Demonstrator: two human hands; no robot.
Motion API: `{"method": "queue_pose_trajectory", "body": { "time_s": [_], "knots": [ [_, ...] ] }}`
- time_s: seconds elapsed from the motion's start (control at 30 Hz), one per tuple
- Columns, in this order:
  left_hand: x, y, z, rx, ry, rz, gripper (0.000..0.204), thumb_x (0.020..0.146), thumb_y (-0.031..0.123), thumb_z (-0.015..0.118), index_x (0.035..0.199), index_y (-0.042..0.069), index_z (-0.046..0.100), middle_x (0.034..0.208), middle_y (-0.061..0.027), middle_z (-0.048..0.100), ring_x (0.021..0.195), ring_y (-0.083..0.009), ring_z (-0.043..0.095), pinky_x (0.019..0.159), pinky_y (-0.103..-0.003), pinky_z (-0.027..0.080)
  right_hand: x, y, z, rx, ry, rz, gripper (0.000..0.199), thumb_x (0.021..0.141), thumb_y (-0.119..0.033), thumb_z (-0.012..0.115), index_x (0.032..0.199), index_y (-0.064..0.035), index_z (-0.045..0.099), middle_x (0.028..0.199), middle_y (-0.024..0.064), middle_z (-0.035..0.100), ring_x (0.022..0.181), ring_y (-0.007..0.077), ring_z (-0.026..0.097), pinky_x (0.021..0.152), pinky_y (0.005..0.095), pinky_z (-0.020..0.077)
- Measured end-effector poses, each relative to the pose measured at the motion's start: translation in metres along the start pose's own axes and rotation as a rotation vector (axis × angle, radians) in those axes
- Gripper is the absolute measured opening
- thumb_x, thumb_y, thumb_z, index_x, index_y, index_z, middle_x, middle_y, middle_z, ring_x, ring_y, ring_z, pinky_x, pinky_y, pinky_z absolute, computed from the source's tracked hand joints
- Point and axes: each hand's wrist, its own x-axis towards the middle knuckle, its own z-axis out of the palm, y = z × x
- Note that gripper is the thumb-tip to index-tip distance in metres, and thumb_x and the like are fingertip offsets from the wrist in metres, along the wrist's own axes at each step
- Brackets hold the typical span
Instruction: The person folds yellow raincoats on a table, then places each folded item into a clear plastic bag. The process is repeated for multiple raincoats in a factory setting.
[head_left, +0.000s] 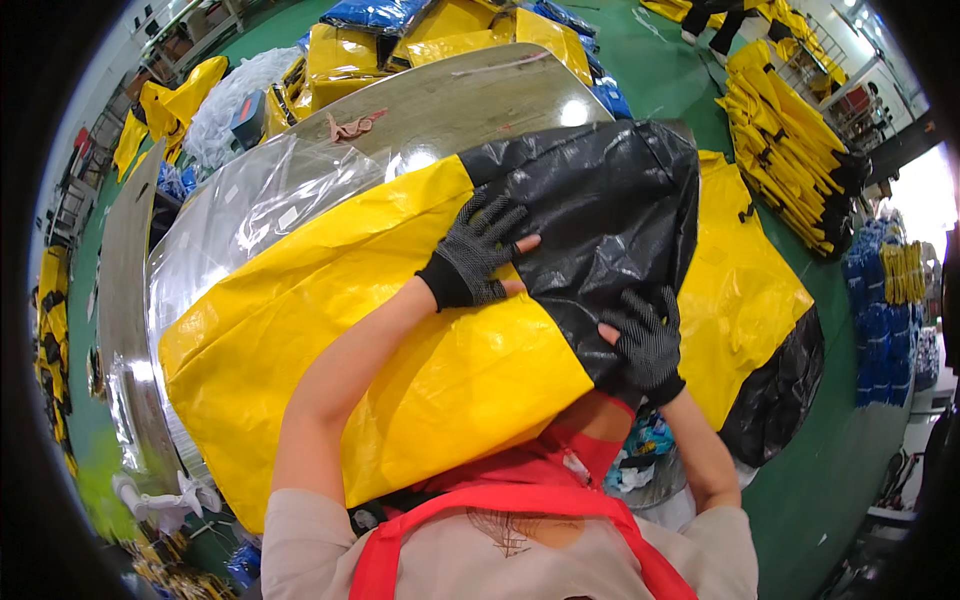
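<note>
One left grip, one right grip, two yellow-and-black fabric pieces
One piece under both grips, one right of them; beyond the left grip, one pinkish scrap on one worktop.

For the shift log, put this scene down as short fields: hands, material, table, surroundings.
Left hand: gloved, spread open, on the yellow-and-black sheet at its colour border
Right hand: gloved, on the sheet's black part
Table: glossy, partly under the sheet; pink scrap on top
Right side: further yellow-and-black material
Beyond table: yellow and blue packages
Floor: green
</note>
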Motion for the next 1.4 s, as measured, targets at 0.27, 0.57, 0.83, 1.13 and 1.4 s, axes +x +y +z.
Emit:
{"method": "queue_pose_trajectory", "body": {
  "time_s": [0.27, 0.57, 0.83, 1.13, 1.4],
  "knots": [
    [0.001, 0.059, 0.005, -0.165, -0.031, 0.203, 0.048, 0.083, 0.031, 0.056, 0.126, 0.009, 0.051, 0.135, -0.0194, 0.044, 0.129, -0.0403, 0.035, 0.108, -0.054, 0.022, 0.18, 0.026, -0.01, 0.184, -0.419, 0.095, 0.048, 0.083, -0.051, 0.055, 0.086, -0.0047, 0.069, 0.088, 0.0179, 0.067, 0.082, 0.0338, 0.064, 0.078, 0.043, 0.0481],
    [-0.371, -0.002, -0.196, -0.163, -0.533, -0.47, 0.036, 0.082, 0.007, 0.058, 0.118, 0.004, 0.056, 0.129, -0.0179, 0.049, 0.123, -0.0348, 0.044, 0.105, -0.043, 0.034, 0.158, 0.092, 0.079, 0.32, -0.656, 0.206, 0.045, 0.086, -0.05, 0.054, 0.094, -0.0079, 0.069, 0.095, 0.0175, 0.065, 0.093, 0.0352, 0.06, 0.084, 0.0399, 0.0457],
    [-0.517, 0.157, -0.236, -0.649, 0.402, -1.573, 0.048, 0.088, 0.01, 0.06, 0.133, 0.005, 0.043, 0.135, -0.0119, 0.045, 0.122, -0.0227, 0.045, 0.103, -0.033, 0.036, 0.163, 0.088, 0.092, 0.347, -0.578, 0.194, 0.044, 0.087, -0.043, 0.055, 0.078, -0.0013, 0.064, 0.079, 0.0172, 0.063, 0.078, 0.0322, 0.06, 0.072, 0.0386, 0.045],
    [-0.533, 0.161, -0.112, -0.445, 1.072, -1.661, 0.042, 0.088, 0.013, 0.06, 0.127, 0.004, 0.047, 0.129, -0.0121, 0.05, 0.116, -0.0222, 0.049, 0.097, -0.033, 0.04, 0.146, 0.106, 0.098, 0.287, -0.628, 0.237, 0.049, 0.083, -0.047, 0.057, 0.086, 0.0015, 0.065, 0.089, 0.0238, 0.063, 0.086, 0.0349, 0.062, 0.077, 0.0403, 0.0452],
    [-0.522, 0.093, -0.239, -0.388, 1.269, -1.346, 0.038, 0.089, 0.016, 0.061, 0.123, 0.002, 0.05, 0.123, -0.0123, 0.054, 0.11, -0.0218, 0.053, 0.092, -0.033, 0.044, 0.159, 0.088, 0.102, 0.36, -0.566, 0.204, 0.046, 0.084, -0.044, 0.057, 0.088, 0.0015, 0.065, 0.085, 0.0223, 0.064, 0.084, 0.0351, 0.062, 0.077, 0.04, 0.0458]
  ]
}}
